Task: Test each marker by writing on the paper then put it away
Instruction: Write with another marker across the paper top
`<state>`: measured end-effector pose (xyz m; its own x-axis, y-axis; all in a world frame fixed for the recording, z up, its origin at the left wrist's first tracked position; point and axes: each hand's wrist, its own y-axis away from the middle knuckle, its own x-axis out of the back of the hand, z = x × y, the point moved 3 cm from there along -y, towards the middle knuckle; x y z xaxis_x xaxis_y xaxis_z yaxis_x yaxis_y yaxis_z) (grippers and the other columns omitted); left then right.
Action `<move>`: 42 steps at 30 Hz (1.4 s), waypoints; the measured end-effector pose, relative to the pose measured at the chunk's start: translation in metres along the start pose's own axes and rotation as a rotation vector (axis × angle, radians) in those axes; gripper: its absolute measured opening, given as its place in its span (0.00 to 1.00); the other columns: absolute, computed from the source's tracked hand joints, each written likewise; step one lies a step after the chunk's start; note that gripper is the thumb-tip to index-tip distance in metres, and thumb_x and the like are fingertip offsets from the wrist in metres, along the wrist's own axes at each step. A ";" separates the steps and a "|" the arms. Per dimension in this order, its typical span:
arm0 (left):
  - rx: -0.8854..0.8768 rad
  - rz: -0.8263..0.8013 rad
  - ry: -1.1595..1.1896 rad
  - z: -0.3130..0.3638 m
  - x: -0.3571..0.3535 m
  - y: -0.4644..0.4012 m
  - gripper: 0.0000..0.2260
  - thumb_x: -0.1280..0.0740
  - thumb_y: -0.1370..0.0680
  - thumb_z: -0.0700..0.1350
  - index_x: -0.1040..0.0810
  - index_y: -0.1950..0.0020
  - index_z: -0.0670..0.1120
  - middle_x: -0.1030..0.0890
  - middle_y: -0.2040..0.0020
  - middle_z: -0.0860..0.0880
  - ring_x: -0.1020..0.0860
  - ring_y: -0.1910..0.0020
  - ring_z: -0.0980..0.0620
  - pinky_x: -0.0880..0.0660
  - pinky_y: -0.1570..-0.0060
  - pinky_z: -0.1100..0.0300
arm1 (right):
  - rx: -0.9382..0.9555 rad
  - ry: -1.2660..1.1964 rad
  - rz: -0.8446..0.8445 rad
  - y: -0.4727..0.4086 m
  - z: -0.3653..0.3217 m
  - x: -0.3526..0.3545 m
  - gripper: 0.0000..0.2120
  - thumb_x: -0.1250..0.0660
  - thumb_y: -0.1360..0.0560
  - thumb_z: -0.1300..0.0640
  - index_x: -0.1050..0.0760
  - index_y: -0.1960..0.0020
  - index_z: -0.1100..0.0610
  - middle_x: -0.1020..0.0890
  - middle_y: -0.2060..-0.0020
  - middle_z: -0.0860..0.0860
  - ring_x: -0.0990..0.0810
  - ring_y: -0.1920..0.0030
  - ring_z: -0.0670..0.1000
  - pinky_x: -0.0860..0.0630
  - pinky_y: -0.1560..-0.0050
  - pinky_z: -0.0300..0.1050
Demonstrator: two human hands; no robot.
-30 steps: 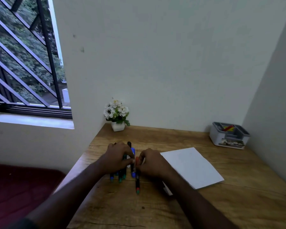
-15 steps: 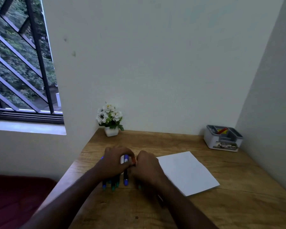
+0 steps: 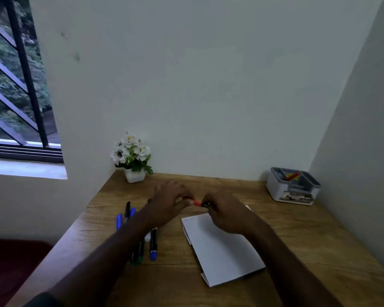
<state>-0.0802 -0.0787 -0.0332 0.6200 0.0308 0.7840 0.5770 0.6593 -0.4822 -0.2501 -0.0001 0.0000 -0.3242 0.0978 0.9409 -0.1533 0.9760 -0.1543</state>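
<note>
Both hands are now lifting off the cluster of markers they were covering half a second ago, bringing one marker up between them above the desk. Nearest the camera, the folded white sheet of paper [image 3: 223, 249] is lying on the wooden desk [image 3: 297, 251], and no ink mark is showing on it, though the picture is too dim to be sure. Just left of it, the loose group of blue, green and black markers [image 3: 152, 244] is lying on the wood, partly hidden under the left forearm. Farther out, the left hand [image 3: 167, 202] is pinching the red end of the red-capped black marker [image 3: 198, 203], while the right hand [image 3: 225, 214] is curling its fingers round the dark barrel; the two seem to be pulling the cap off, though that is a guess. At the back right corner, the white and grey compartment organiser [image 3: 294, 187] is already holding something red and yellow. A small white pot of white flowers [image 3: 132, 158] is standing at the back left. The task looks barely begun: most markers are waiting to be tested and stored.
</note>
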 end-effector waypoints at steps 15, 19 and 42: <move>-0.093 -0.189 0.065 0.000 -0.018 0.000 0.20 0.45 0.23 0.62 0.19 0.45 0.55 0.22 0.51 0.57 0.29 0.48 0.61 0.34 0.42 0.43 | 0.138 0.062 0.102 -0.002 0.030 -0.034 0.18 0.51 0.20 0.37 0.26 0.48 0.43 0.17 0.60 0.44 0.22 0.62 0.44 0.24 0.57 0.48; -0.021 -0.116 0.062 -0.008 -0.016 0.001 0.16 0.42 0.23 0.61 0.19 0.45 0.57 0.25 0.55 0.66 0.30 0.51 0.66 0.33 0.43 0.44 | 0.113 0.035 0.146 0.003 0.034 -0.025 0.11 0.43 0.17 0.45 0.25 0.40 0.41 0.17 0.53 0.41 0.23 0.56 0.42 0.32 0.56 0.41; 0.169 -0.320 -0.138 -0.010 -0.020 0.007 0.18 0.32 0.26 0.61 0.23 0.39 0.56 0.26 0.36 0.58 0.32 0.35 0.56 0.43 0.31 0.44 | -0.029 -0.689 0.269 -0.008 0.024 -0.051 0.14 0.40 0.17 0.49 0.21 0.54 0.55 0.19 0.60 0.41 0.21 0.54 0.39 0.28 0.57 0.29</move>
<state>-0.0834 -0.0817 -0.0563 0.3388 -0.1030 0.9352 0.6264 0.7663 -0.1425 -0.2547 -0.0174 -0.0539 -0.8613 0.1995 0.4673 0.0358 0.9412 -0.3358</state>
